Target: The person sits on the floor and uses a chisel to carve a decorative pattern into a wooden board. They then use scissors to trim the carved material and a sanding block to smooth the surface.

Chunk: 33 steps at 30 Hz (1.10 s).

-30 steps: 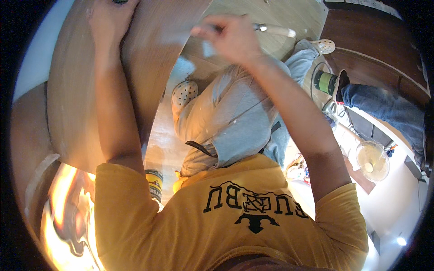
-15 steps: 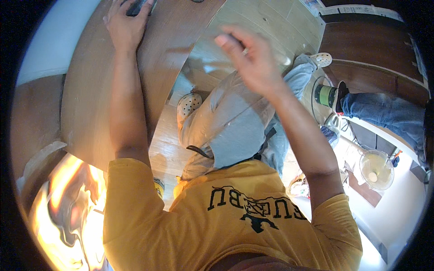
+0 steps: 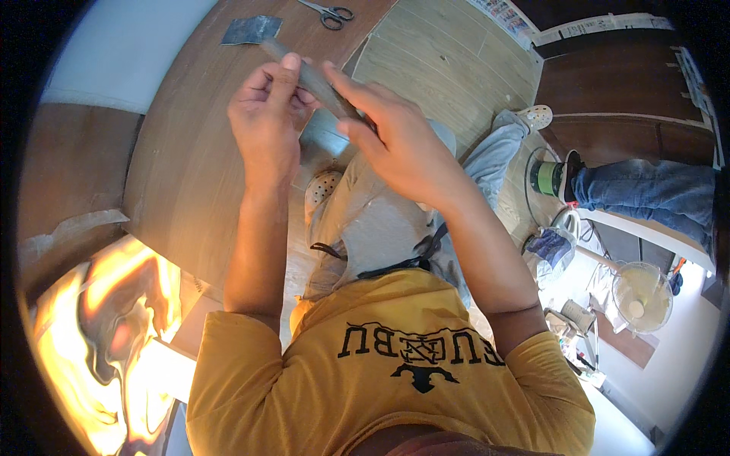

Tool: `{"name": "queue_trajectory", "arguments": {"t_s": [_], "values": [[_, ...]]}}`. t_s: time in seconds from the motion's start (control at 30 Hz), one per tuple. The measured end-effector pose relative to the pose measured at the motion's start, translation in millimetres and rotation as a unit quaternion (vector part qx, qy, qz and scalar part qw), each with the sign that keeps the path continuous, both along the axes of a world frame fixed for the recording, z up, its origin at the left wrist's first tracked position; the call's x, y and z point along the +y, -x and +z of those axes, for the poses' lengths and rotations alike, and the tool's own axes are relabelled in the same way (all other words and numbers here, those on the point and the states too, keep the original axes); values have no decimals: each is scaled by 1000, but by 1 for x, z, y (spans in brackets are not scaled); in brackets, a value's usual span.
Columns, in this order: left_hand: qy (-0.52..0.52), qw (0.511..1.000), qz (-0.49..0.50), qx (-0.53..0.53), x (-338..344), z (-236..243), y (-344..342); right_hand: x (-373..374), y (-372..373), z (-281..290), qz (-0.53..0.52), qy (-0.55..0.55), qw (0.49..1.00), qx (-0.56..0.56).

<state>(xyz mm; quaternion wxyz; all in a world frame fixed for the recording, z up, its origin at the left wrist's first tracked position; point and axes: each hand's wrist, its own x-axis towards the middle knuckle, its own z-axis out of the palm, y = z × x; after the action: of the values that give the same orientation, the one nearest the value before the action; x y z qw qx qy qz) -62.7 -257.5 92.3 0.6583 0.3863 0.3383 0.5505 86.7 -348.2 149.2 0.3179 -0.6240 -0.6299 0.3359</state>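
Above the edge of the wood-brown tabletop, both my hands hold a long, narrow grey-brown strip, tilted from upper left to lower right. I cannot make out its material. The thumb and fingers of my left hand pinch it near its upper end. Its lower end lies between the thumb and fingers of my right hand, which hide part of it. Beyond my left hand, a dark grey rectangular sheet lies flat on the tabletop. Scissors with dark handles rest to the right of that sheet.
Beneath me is a wood-plank floor. To the right, another person's leg in jeans stands near a green-and-black round thing. A clear bucket stands at the lower right. Glaring light reflects from a shiny surface lower left.
My left hand has left the dark sheet and drawn back toward me. My right hand has moved slightly left and down, and both hands now hold the strip. The scissors show more fully.
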Motion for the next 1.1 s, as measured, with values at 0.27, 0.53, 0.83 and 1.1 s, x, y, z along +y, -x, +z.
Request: {"name": "queue_trajectory", "arguments": {"t_s": [0.27, 0.53, 0.83, 1.1], "values": [[-39, 978, -106, 175, 41, 30, 6, -88, -49, -6, -47, -29, 996, 70], [-292, 644, 1, 707, 78, -107, 81, -171, -103, 16, -184, 61, 813, 549], [-256, 603, 6, 755, 66, -107, 71, -192, -123, 2, -79, 56, 665, 741], [-314, 641, 48, 699, 81, -107, 67, -126, -90, -37, -166, 96, 897, 398]]}}
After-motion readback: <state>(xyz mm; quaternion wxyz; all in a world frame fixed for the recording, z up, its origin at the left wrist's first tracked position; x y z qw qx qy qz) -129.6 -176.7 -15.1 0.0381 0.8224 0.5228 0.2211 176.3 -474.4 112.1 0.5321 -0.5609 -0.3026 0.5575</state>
